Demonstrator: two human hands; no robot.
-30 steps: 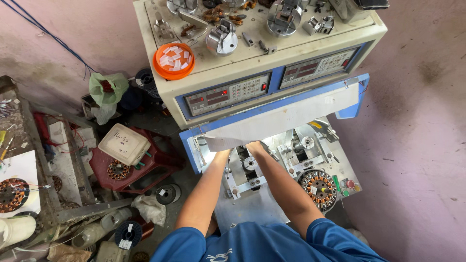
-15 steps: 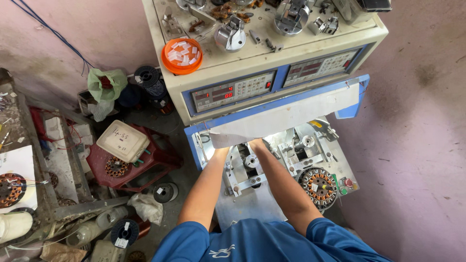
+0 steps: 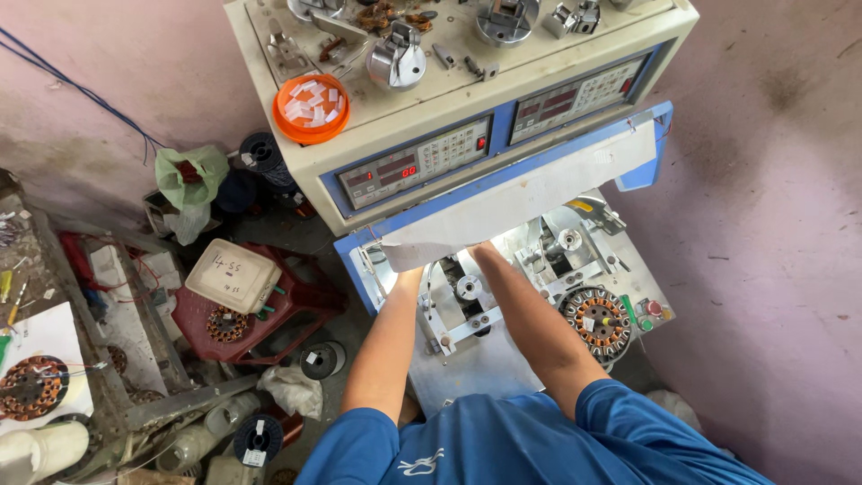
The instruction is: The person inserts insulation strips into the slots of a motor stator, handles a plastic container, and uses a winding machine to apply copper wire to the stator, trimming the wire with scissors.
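Blue short-sleeved shirt (image 3: pixel 503 440) (small white emblem), bare forearms — no gloves

machine housing (image 3: pixel 377 135) in upper centre was cream w/ blue front panels (image 3: pixel 503 126) & red digit displays. orange lid (image 3: pixel 311 110) upper left of it held white bits. blue-framed guard (image 3: pixel 530 193) mid frame had a whitish sheet. stator (image 3: pixel 599 321) at right centre showed copper windings w/ a radial pattern. red stool (image 3: pixel 238 314) at left, cream box (image 3: pixel 232 275) on it. blue shirt (image 3: pixel 539 445) at bottom. wall (image 3: pixel 781 224) was pinkish.
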